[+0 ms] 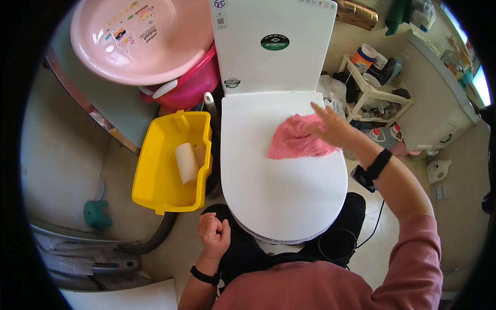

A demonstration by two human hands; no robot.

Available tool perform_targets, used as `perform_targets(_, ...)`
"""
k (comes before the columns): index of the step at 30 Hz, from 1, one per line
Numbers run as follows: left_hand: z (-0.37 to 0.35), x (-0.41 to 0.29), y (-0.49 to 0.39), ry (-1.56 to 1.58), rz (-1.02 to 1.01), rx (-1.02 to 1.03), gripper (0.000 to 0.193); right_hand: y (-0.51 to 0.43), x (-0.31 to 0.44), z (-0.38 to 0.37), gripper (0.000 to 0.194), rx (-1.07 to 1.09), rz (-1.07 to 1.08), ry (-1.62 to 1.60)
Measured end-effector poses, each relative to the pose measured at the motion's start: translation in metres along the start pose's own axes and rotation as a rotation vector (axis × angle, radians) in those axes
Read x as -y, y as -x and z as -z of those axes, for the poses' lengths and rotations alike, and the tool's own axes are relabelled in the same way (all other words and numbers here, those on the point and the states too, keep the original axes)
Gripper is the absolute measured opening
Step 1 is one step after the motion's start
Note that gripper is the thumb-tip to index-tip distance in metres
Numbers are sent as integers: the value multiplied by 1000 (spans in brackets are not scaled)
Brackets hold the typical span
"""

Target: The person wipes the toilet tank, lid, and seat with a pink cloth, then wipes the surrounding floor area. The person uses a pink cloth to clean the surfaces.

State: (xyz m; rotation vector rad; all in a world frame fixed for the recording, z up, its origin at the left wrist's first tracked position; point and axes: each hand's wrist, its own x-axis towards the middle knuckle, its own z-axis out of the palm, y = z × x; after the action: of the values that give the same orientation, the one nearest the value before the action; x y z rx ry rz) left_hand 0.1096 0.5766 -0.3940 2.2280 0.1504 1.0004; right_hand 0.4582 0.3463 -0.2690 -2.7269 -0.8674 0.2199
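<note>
A closed white toilet lid (279, 193) lies in front of me, below the white toilet tank (271, 66), which bears stickers. On the lid's right half is a crumpled pink cloth (290, 139). My right hand (333, 126) is over the cloth's right part with its fingers spread; whether a fingertip touches the cloth I cannot tell. My left hand (214, 232) is curled into a loose fist by my left knee, left of the lid's front, and nothing shows in it.
A yellow plastic basin (159, 162) holding a pale roll (186, 163) stands left of the toilet. Behind it, a light pink basin (170, 42) rests on a darker pink tub (193, 89). A white shelf rack (378, 95) with bottles and jars stands at the right, near a white cabinet (430, 100).
</note>
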Motion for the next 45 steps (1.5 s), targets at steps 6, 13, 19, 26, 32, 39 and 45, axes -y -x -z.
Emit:
perform_targets(6, 1, 2, 0, 38, -15, 7, 31, 5, 73, -69, 63, 184, 339, 519)
perform_targets(13, 3, 1, -1, 36, -14, 1, 34, 37, 134, -113, 41, 86, 1177, 65)
perform_targets(19, 2, 4, -6, 65, -50, 2, 34, -84, 107, -102, 32, 18, 834, 272)
perform_targets(26, 0, 7, -8, 45, -62, -17, 37, -158, 127, -102, 47, -89, 465, 346)
perform_targets(32, 0, 5, -9, 56, -66, -35, 36, -110, 154, -119, 60, 230, 614, 202)
perform_targets(39, 3, 4, -2, 71, -57, -44, 36, 26, 127, -105, 64, 174, 973, 3)
perform_targets(45, 4, 2, 6, 39, -70, -22, 36, 128, 101, -76, 52, 299, 991, -306)
